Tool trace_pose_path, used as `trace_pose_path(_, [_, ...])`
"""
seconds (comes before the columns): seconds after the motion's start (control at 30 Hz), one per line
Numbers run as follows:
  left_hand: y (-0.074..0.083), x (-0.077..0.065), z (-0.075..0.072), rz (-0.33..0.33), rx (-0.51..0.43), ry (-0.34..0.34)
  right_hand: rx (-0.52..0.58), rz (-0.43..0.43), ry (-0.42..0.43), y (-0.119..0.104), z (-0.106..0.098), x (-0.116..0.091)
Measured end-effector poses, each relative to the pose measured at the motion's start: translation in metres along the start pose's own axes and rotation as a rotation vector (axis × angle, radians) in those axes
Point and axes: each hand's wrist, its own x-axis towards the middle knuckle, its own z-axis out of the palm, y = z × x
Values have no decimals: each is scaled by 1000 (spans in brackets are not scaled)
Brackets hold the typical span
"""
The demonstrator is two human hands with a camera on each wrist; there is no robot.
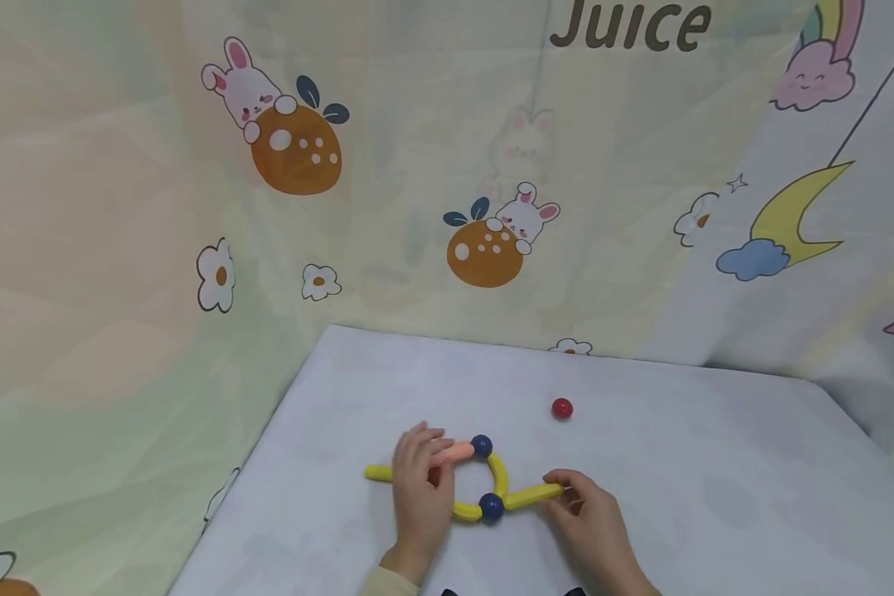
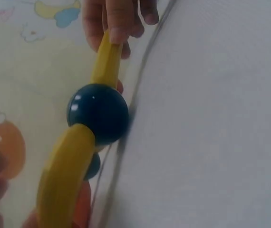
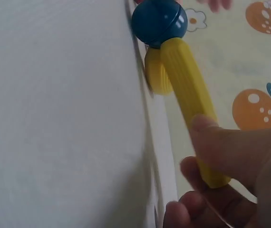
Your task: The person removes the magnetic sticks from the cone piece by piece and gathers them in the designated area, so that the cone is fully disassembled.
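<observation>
A magnetic stick-and-ball build spans both hands. My right hand pinches the outer end of a straight yellow rod between thumb and fingers; the right wrist view shows this rod joined to a blue ball. From that near blue ball, curved yellow pieces form part of a loop, rising to a second blue ball. An orange rod meets that far ball. My left hand grips the orange rod and hides the loop's left side. Another yellow rod sticks out left of it.
A red ball lies on the white table, beyond the build and to its right. Behind the table's back edge hangs a cloth printed with rabbits, fruit and flowers.
</observation>
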Motion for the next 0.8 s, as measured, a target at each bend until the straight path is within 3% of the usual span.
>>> trace_pose_path(0.07, [6,-4,0,87,-59,-171,-2,-11,-3,2,2,-1])
trace_pose_path(0.1, [9,-6,0,89,-63,-272,0,-21,1,3,2,-1])
trace_pose_path(0.23, [15,-11,1,-7,56,-653,-25,-44,27,6,4,0])
trace_pose_path(0.33, [15,-12,2,-70,170,-814,-59,-33,21,7,5,-1])
trace_pose_path(0.4, [14,-13,3,-63,202,-831,-79,-31,3,7,5,-1])
trace_pose_path(0.63, [12,-16,3,-57,221,-693,-74,-32,-80,6,7,-2])
trace_pose_path(0.8, [11,-17,5,-82,227,-666,-50,-13,-111,6,7,-2])
